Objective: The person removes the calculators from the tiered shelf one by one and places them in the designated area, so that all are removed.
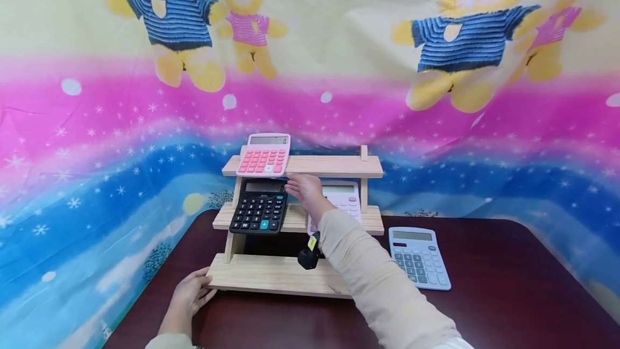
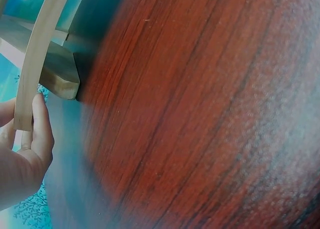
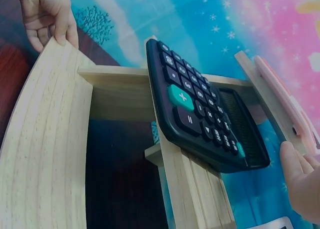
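A three-tier wooden display rack (image 1: 276, 276) stands on the table. My left hand (image 1: 189, 291) grips the left end of its lowest board; in the left wrist view, thumb and fingers lie on opposite faces of that board. A pink calculator (image 1: 263, 156) leans on the top tier at the left. Just below its lower right corner is my right hand (image 1: 306, 190), fingers extended and close to the top board's edge in the right wrist view. On the middle tier sit a black calculator (image 3: 200, 104) and a pale pink calculator (image 1: 345, 198), partly hidden by my right arm.
A light blue calculator (image 1: 418, 260) lies on the dark red-brown table (image 1: 504, 284), right of the rack. Behind everything hangs a cloth (image 1: 329, 112) printed with bears and snowflakes. A small black device (image 1: 308, 257) hangs under my right wrist, in front of the rack.
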A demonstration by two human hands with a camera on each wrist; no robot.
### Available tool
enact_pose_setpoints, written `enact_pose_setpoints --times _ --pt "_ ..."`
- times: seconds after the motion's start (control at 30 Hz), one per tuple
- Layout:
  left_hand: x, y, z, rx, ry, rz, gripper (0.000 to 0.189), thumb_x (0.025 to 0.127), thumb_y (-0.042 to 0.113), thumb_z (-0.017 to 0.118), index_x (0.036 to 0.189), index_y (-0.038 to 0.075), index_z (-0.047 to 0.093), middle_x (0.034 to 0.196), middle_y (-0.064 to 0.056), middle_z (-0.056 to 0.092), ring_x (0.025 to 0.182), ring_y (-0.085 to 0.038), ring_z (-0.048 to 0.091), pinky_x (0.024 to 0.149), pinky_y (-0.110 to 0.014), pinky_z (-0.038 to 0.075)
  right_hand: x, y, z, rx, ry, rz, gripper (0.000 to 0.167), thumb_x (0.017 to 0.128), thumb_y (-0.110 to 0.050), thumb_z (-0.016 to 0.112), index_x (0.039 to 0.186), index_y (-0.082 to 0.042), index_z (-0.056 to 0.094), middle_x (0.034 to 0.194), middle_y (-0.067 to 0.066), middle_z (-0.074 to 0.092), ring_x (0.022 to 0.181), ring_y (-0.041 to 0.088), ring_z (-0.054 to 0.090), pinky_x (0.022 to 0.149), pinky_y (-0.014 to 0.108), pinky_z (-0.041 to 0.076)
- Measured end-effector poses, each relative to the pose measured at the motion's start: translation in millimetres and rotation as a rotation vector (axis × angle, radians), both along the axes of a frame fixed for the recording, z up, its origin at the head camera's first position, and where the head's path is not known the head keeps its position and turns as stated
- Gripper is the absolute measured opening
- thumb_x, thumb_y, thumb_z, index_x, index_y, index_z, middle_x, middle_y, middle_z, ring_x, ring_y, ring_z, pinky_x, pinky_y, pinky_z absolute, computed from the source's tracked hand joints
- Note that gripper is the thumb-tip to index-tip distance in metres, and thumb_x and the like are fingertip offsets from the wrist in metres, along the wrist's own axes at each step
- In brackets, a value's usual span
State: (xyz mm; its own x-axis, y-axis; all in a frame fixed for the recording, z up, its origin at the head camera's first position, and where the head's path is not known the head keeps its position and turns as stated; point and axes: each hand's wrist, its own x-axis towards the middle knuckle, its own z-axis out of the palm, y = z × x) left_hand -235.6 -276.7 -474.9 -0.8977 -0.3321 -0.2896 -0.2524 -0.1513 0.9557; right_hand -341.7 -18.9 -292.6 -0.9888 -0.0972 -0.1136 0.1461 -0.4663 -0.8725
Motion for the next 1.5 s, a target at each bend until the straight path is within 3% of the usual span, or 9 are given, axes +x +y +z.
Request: enact_pose_setpoints --times 0.37,0.6,0.67,0.77,0.93,1.07,1.3,1.37,1.5 --pt "9.9 -4.9 10.9 0.037 -0.007 -0.003 0.052 0.084 0.0 0.05 0.13 -0.009 0.028 0.118 -0.032 0.041 0.073 -0.015 0.056 0.068 -0.033 0.049 -6.0 -24 0.8 0.09 0.045 -0.009 0.032 0.082 0.001 0.055 0.111 0.013 0.048 0.109 0.024 0.052 0.099 0.032 0.052 0.08 0.03 0.045" --pt "7.2 -3.8 12.3 0.022 -0.005 -0.004 0.053 0.084 0.003 0.051 0.131 -0.007 0.029 0.127 -0.032 0.031 0.077 -0.016 0.056 0.069 -0.031 0.049 -91.5 -34 -58.8 0.057 0.131 -0.055 0.031 0.072 -0.005 0.069 0.1 0.002 0.057 0.091 0.015 0.06 0.079 0.025 0.06 0.067 0.029 0.05" --pt "6.1 -1.7 12.9 0.017 -0.001 -0.011 0.053 0.084 0.004 0.051 0.131 -0.007 0.029 0.128 -0.032 0.029 0.08 -0.017 0.056 0.07 -0.031 0.048 -101.5 -34 -63.8 0.05 0.131 -0.063 0.029 0.072 -0.005 0.069 0.098 0.002 0.059 0.089 0.015 0.06 0.077 0.024 0.06 0.066 0.029 0.05" --pt "5.4 0.2 12.9 0.011 0.001 -0.011 0.052 0.085 0.005 0.05 0.131 -0.006 0.028 0.128 -0.032 0.027 0.083 -0.019 0.055 0.071 -0.031 0.048 -86.1 -32 -51.4 0.054 0.126 -0.09 0.025 0.073 -0.002 0.067 0.096 0.003 0.059 0.088 0.016 0.06 0.077 0.024 0.06 0.066 0.029 0.05" --pt "6.2 -0.2 11.9 0.006 -0.001 -0.01 0.051 0.086 0.004 0.048 0.131 -0.007 0.028 0.129 -0.033 0.026 0.081 -0.018 0.055 0.07 -0.03 0.048 -29.6 -30 -8.8 0.102 0.034 -0.126 0.028 0.081 0.003 0.056 0.108 0.008 0.051 0.101 0.021 0.055 0.093 0.028 0.055 0.076 0.031 0.047" --pt "5.2 0.1 12.2 0.011 0.006 -0.01 0.052 0.085 0.004 0.049 0.131 -0.007 0.028 0.127 -0.033 0.028 0.077 -0.016 0.055 0.068 -0.029 0.048 -23.7 -29 -5.4 0.103 0.057 -0.167 0.022 0.079 0.005 0.057 0.1 0.008 0.052 0.092 0.02 0.058 0.085 0.026 0.058 0.072 0.03 0.049" --pt "2.2 3.8 13.5 0.023 0.006 -0.017 0.051 0.085 0.003 0.05 0.13 -0.008 0.029 0.127 -0.033 0.029 0.079 -0.017 0.056 0.068 -0.031 0.049 -125.3 -47 -72.1 0.007 0.125 -0.2 0.024 0.068 0.009 0.064 0.083 0.0 0.047 0.074 0.016 0.056 0.063 0.024 0.06 0.056 0.032 0.051" --pt "3.7 3.6 13.2 0.027 -0.002 -0.009 0.051 0.085 0.002 0.049 0.13 -0.008 0.029 0.127 -0.033 0.029 0.077 -0.017 0.056 0.067 -0.031 0.049 -113.3 -48 -61.7 -0.003 0.081 -0.182 0.027 0.07 0.011 0.063 0.088 0.001 0.045 0.081 0.017 0.054 0.07 0.025 0.06 0.061 0.032 0.051" --pt "7.1 2.0 11.1 0.048 0.002 -0.031 0.053 0.084 0.001 0.05 0.13 -0.01 0.027 0.122 -0.033 0.035 0.076 -0.017 0.056 0.068 -0.032 0.049 -53.0 -42 -19.1 -0.022 0.035 -0.18 0.03 0.074 0.016 0.055 0.099 0.008 0.042 0.094 0.021 0.048 0.085 0.03 0.058 0.071 0.032 0.049"
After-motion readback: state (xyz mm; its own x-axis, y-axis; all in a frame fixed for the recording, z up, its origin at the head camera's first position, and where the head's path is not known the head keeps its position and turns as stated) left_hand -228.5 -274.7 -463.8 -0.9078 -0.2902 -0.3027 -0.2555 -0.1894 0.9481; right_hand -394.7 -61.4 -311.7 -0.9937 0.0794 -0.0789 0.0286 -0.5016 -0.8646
